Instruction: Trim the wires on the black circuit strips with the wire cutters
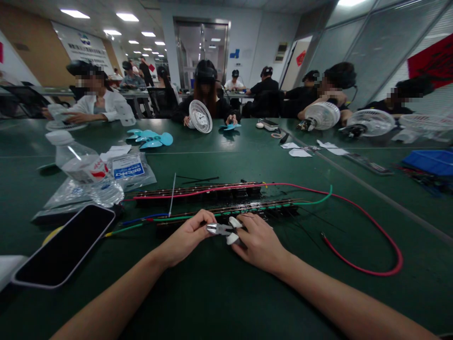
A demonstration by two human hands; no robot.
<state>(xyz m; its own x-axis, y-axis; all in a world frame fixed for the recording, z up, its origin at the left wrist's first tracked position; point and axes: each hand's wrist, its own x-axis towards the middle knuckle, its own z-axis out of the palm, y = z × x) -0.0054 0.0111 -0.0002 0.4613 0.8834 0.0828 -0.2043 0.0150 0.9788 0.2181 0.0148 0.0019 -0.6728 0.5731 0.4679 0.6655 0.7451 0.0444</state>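
Note:
My right hand (260,241) is wrapped round the handles of a pair of diagonal cutters (221,229), whose metal jaws point left. My left hand (186,241) is closed, thumb against fingers, right at the jaw tips; whatever it pinches is hidden. Just beyond both hands lies a long dark strip with a green wire (269,206) running along it, partly covered by my fingers. Behind it is a second dark strip with a red wire (233,187) along its top. A pale cable tie (172,194) sticks up from the nearer strip.
To the left are a phone (65,248), a plastic bottle (83,165) and a labelled plastic bag (129,170). The red wire's loose end (331,245) curls at the right. Blue fan blades (150,138) lie farther off. Several people sit across the table with white fan parts (200,116).

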